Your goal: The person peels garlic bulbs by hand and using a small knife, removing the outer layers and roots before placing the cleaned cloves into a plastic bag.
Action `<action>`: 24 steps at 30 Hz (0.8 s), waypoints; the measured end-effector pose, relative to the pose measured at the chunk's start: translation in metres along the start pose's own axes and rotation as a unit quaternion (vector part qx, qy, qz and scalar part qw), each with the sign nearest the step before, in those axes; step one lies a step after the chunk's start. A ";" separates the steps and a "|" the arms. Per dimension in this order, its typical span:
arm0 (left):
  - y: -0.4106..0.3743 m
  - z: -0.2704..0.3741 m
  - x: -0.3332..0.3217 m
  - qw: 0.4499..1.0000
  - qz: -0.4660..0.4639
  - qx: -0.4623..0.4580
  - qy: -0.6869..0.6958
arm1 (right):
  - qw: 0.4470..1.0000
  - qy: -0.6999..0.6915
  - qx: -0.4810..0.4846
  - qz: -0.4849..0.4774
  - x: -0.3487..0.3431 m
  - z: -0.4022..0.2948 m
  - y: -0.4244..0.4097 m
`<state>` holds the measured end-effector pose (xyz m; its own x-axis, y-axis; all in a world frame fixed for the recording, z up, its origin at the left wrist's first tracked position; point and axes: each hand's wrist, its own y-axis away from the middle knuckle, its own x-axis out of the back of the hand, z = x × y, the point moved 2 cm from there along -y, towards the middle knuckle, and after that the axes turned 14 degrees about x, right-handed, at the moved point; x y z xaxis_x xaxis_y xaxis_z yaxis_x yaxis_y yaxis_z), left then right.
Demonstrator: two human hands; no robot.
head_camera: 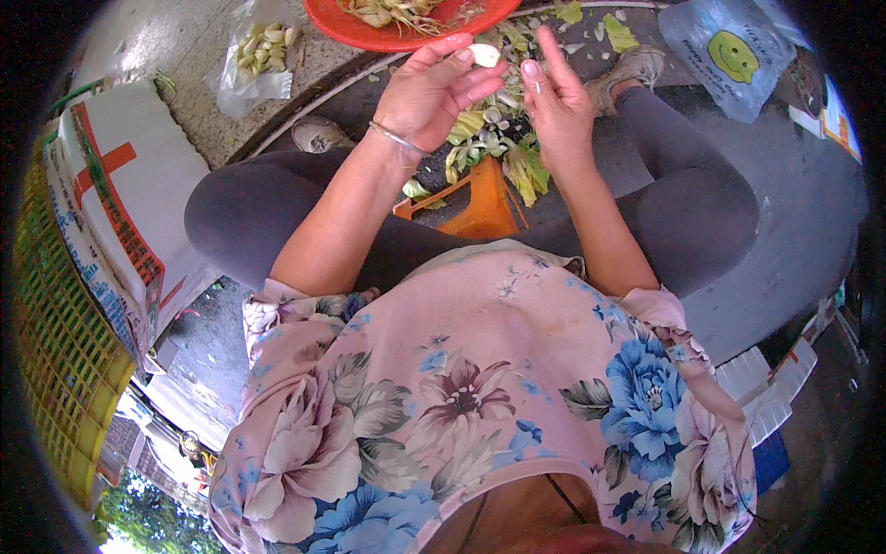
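Note:
Between its thumb and fingers, my left hand [432, 86] holds a pale peeled garlic clove [485, 55]. My right hand [559, 104] is raised just to the right of it, index finger extended and thumb apart, with a small white scrap on the thumb. Above the hands, a red plastic basin [332, 28] holds garlic with stringy roots [377, 14]. At the upper left, a clear plastic bag [239, 97] carries several peeled cloves [263, 48] on a speckled stone slab.
Wilted leaves [526, 170] and skins litter the ground between my feet, by an orange plastic stool [488, 201]. A white foam box [131, 145] and yellow crate [62, 346] stand at left. A plastic bag with a smiley face [727, 55] lies upper right.

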<state>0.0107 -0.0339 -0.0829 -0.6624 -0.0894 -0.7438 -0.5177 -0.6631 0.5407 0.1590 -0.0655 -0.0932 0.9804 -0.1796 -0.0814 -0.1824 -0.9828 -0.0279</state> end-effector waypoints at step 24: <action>-0.002 -0.008 -0.002 0.999 0.031 -0.044 -0.001 | 0.997 -0.020 -0.066 0.023 -0.003 0.004 -0.002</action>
<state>0.0174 -0.0383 -0.0860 -0.6929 -0.1304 -0.7091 -0.4267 -0.7186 0.5492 0.1557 -0.0627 -0.0967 0.9670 -0.2249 -0.1195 -0.2126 -0.9712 0.1081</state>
